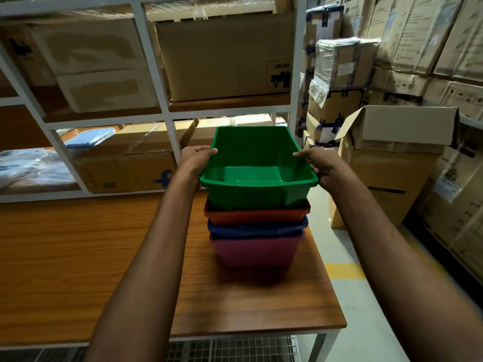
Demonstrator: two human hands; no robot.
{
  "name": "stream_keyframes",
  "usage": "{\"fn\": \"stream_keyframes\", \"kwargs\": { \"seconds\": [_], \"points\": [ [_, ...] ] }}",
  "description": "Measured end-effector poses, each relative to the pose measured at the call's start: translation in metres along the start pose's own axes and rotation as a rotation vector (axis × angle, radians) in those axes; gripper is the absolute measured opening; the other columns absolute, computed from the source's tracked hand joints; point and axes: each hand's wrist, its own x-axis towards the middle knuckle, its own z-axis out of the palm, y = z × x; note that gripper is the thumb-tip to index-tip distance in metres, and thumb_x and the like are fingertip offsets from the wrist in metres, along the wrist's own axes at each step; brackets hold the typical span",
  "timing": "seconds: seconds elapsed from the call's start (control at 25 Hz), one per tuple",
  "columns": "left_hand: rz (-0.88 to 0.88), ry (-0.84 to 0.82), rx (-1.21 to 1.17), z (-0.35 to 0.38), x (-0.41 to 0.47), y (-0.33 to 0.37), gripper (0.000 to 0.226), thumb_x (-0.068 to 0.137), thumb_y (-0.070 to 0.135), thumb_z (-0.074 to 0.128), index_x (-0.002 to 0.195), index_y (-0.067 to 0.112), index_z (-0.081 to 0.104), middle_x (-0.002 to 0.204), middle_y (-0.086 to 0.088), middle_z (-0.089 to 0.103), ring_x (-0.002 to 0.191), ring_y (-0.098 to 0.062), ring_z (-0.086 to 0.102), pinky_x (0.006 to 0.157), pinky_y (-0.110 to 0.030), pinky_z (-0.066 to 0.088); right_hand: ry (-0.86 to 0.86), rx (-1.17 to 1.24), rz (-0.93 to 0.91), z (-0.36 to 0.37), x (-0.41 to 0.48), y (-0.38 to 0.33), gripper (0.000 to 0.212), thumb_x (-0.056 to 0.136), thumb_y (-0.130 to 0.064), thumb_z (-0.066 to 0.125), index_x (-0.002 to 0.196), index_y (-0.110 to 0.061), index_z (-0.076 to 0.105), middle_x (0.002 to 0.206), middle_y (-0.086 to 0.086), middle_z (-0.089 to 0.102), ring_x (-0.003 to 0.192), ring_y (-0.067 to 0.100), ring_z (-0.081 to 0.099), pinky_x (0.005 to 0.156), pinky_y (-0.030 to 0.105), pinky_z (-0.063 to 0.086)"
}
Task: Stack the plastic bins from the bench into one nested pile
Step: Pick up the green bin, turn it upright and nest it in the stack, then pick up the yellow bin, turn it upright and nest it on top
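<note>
green bin (257,197) | both hands' grip on rim | atop nested pile

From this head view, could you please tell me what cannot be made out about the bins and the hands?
- Insides of the red bin, blue bin and purple bin: hidden by the green bin and each other.
- Whether the green bin is fully seated: its base is hidden by the red rim.
- Fingers of the left hand and right hand: partly hidden behind the green rim.
- Bench left end: cut off by the frame edge.
</note>
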Motion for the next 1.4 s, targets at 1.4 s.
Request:
{"fn": "stream_keyframes", "kwargs": {
  "seconds": [1.4],
  "points": [
    [0.09,0.184,-0.134,-0.021,-0.242,-0.213,0.02,0.1,0.025,0.065,0.119,0.028,0.07,0.116,0.004,0.073,0.106,-0.014,0.068,0.086,-0.028,0.056,0.049,-0.1,0.09,-0.029,-0.23,0.185,0.018,0.093,-0.02,0.073,0.111,-0.021,0.074,0.101,-0.005,0.073,0.093,0.011,0.067,0.076,0.029,0.051]
  ]
}}
